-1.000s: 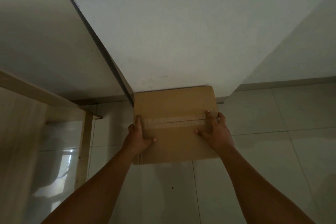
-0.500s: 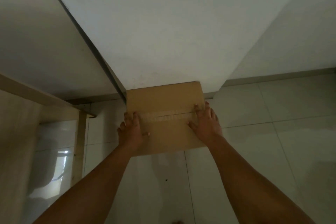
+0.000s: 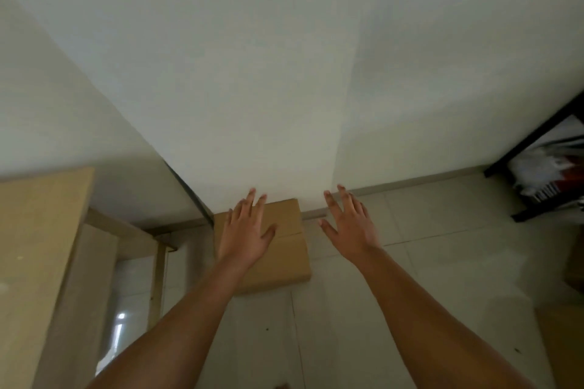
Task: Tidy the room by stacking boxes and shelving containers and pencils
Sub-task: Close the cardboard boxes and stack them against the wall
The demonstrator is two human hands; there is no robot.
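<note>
From my head camera, much is getting cut off or blurred. My left hand (image 3: 245, 232) is covering the left half of the cardboard box (image 3: 284, 253), and my left forearm is hiding the box's near left corner. The shelf (image 3: 537, 167) at three o'clock is running out of the picture, and the things on it are showing only as white and red blur that I cannot identify. A brown shape at the right edge, around four o'clock, is too cropped to name. The wooden table (image 3: 44, 230) at nine o'clock is also clipped by the frame.

Half a second ago both my hands were lying on top of the box; now they are lifting away with fingers spread and straight, holding nothing. My right hand (image 3: 349, 229) is now hanging beside the box, over the floor (image 3: 442, 262), at about one o'clock from it. Whether my left hand is still brushing the lid I cannot tell. The view is also taking in more of the room than before, with the shelf newly showing.

The box is sitting on the floor with its far edge against the foot of the wall (image 3: 284, 88), at a jutting corner. Bare tile is lying open toward six o'clock and toward three o'clock as far as the shelf, while the table is closing off the nine o'clock side.
</note>
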